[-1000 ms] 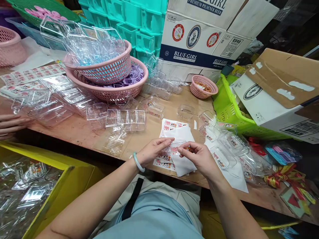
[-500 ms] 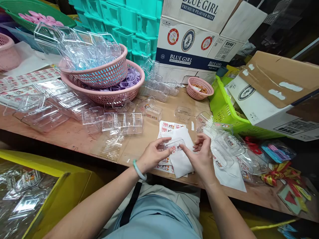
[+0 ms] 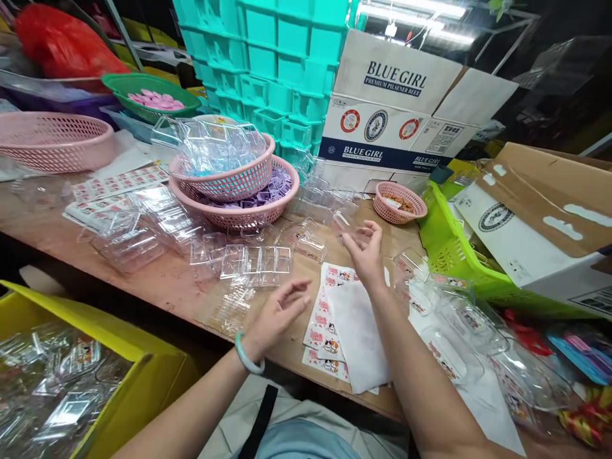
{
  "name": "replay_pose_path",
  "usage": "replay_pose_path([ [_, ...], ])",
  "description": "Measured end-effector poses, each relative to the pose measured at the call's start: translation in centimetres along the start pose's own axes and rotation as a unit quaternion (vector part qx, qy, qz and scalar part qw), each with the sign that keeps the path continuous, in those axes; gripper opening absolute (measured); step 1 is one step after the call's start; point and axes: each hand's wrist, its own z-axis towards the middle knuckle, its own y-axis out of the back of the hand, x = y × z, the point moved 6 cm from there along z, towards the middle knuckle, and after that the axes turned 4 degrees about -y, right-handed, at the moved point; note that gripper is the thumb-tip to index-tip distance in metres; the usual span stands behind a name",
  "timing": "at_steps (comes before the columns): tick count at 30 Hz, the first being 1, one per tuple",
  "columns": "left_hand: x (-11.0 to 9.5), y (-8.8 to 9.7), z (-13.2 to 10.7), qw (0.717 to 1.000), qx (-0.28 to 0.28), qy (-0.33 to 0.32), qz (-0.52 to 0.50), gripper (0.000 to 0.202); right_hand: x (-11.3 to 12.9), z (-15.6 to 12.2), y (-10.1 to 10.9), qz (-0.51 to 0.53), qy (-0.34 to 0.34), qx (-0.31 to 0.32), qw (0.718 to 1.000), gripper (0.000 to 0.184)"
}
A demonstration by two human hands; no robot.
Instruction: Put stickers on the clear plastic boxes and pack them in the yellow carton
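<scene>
Beyond the sticker sheets on the worktop, the right hand grips a tilted clear plastic cover. The left hand, well apart from it, hangs left of the sheets, thumb parted from fingers. White paper partly overlaps the sheets; a small pink basket sits beyond them.

You have white tube lights glaring overhead at the back, with the table well lit, while the upper right corner and the space under the table edge sink into darkness. Glare streaks the clear plastic cases. Toward your frame edges, shapes stretch, and the red-and-gold ribbon looks smeared.
</scene>
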Motion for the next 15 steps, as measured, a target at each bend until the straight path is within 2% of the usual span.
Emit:
replay_pose_path([
  [2,1.2,-1.0,-1.0,0.998,0.041,0.041,-0.013,0.038,-1.6,2.8,-2.1,-0.069,-0.030,-0.047,0.996,0.065],
  [5,2.9,-2.1,-2.2,0.995,0.059,0.076,-0.014,0.041,-3.7,5.1,-4.6,-0.129,-0.058,-0.012,0.990,0.058],
  [7,3.2,-2.0,-2.3,0.996,0.040,0.051,0.061,0.039,-4.3,5.1,-4.8,-0.137,-0.050,0.014,0.989,0.053],
  [9,2.7,-2.1,-1.7,0.983,0.029,-0.012,0.181,0.035,-3.8,4.2,-3.9,-0.150,-0.013,0.028,0.988,0.053],
  [12,1.7,-3.7,0.4,0.927,0.037,-0.094,0.360,0.045,-2.4,1.1,-1.3,-0.176,0.065,0.055,0.981,0.048],
  [14,1.9,-5.2,2.5,0.885,0.049,-0.095,0.452,0.058,-2.4,-1.5,0.9,-0.186,0.074,0.076,0.977,0.042],
  [15,2.3,-6.0,3.5,0.871,0.057,-0.084,0.481,0.059,-2.7,-2.9,2.1,-0.188,0.063,0.078,0.977,0.041],
])
